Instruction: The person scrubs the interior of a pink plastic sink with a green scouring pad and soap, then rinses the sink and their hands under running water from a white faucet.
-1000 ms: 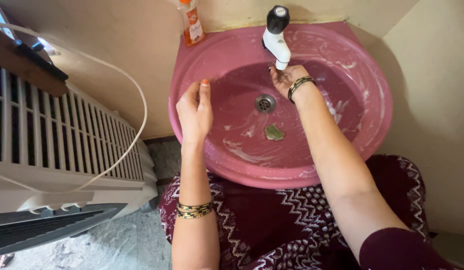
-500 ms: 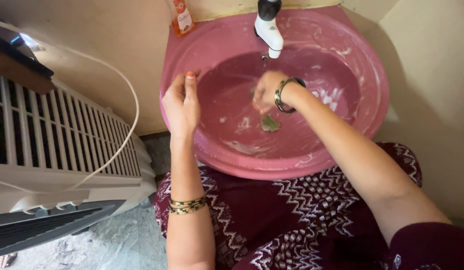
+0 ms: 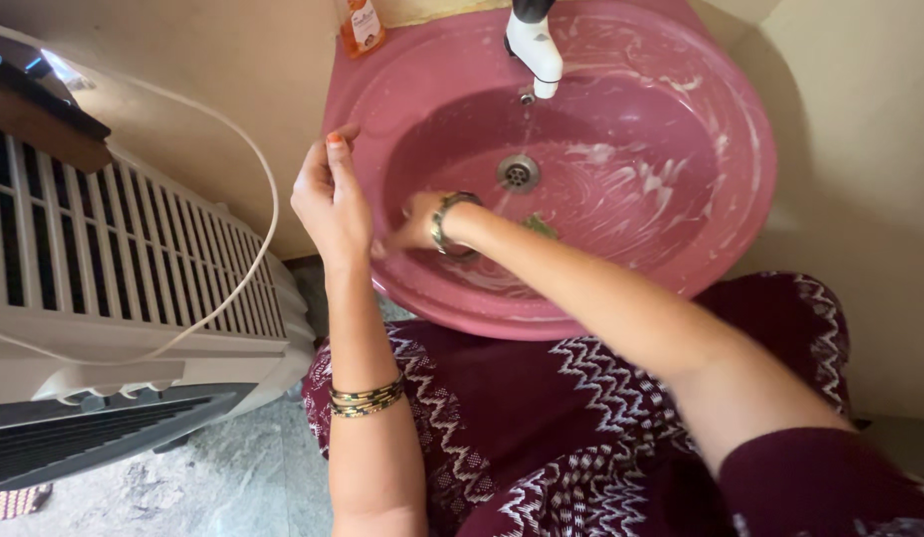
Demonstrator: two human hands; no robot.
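An orange bottle [image 3: 361,24] stands beyond the left hand [image 3: 331,204], fingers together above the pink sink [image 3: 721,254] rim, while the right hand [image 3: 414,223], apparently curled, reaches inside near a green scrap [image 3: 542,227].

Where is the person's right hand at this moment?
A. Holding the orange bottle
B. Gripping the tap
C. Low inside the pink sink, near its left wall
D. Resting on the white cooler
C: the right hand reaches down inside the pink sink, close to its left wall and beside the left hand, away from the tap.
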